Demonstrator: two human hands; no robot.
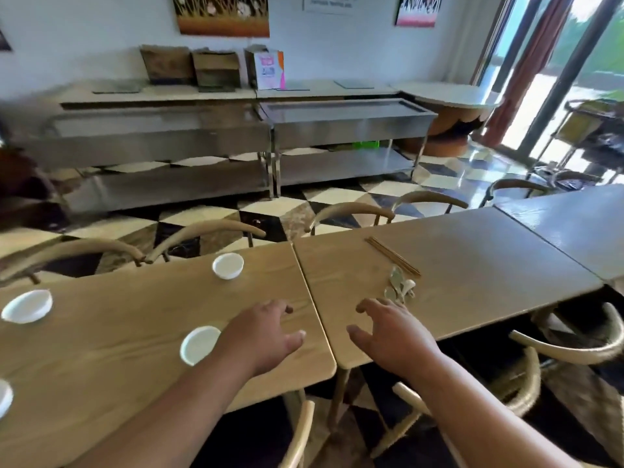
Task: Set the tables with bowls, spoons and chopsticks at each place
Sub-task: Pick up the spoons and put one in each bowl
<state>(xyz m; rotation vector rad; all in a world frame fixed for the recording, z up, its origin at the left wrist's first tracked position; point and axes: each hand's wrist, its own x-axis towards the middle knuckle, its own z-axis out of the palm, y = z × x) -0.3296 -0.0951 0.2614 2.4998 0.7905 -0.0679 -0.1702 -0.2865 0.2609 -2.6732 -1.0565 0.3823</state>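
Several white bowls stand on the left wooden table: one at the far side, one at the left, one near my left wrist, and part of another at the frame's left edge. On the right wooden table lie a bundle of brown chopsticks and a small heap of pale spoons. My left hand hovers over the left table's right end, fingers relaxed, holding nothing. My right hand is spread just in front of the spoons, empty.
Curved-back wooden chairs line the far side and the near side of the tables. A grey table adjoins at the right. Steel counters with cardboard boxes stand along the back wall. The floor is checkered.
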